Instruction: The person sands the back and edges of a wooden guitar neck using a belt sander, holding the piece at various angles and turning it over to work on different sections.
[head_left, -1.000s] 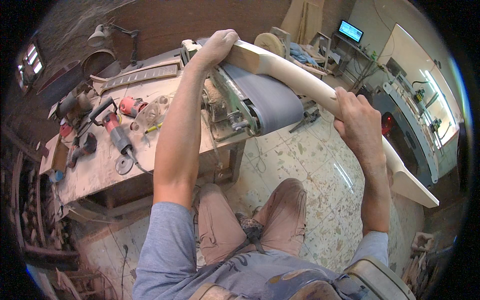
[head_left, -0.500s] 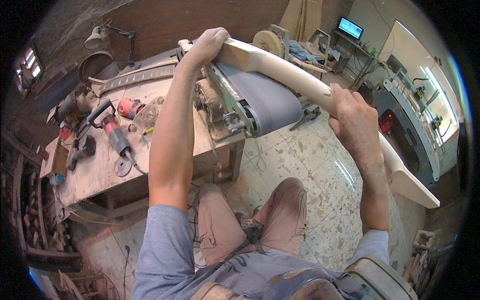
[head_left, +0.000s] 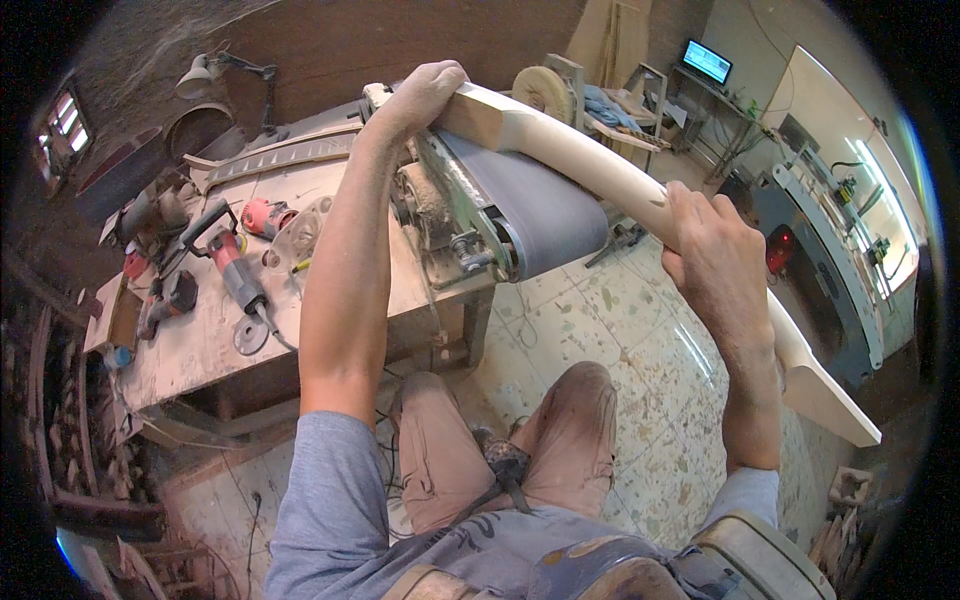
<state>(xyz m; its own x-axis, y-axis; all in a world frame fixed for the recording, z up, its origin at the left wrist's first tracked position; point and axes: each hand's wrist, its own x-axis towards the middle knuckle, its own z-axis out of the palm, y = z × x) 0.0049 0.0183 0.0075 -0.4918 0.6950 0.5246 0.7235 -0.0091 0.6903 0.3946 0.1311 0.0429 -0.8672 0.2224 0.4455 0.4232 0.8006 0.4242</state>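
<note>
A long, curved piece of pale wood (head_left: pixel 590 160) lies across the far side of a belt sander's grey belt (head_left: pixel 530 205). My left hand (head_left: pixel 420 92) grips its far, squared end above the sander's frame. My right hand (head_left: pixel 715 255) is wrapped around the wood's middle, to the right of the belt. The wood's flat near end (head_left: pixel 825 390) sticks out past my right forearm, over the floor. The belt sander (head_left: pixel 460 225) is mounted at the right end of a dusty workbench (head_left: pixel 200 345).
On the workbench lie a red-handled power tool (head_left: pixel 232 262), a red cap-like part (head_left: pixel 265 215), a round disc (head_left: pixel 248 335) and other tools. A lamp (head_left: pixel 200 72) stands behind. A buffing wheel (head_left: pixel 540 92), a screen (head_left: pixel 707 60) and a large machine (head_left: pixel 820 240) are at right.
Both hands have shifted the wood slightly leftward and away along the belt; my left hand now sits further left over the sander frame.
</note>
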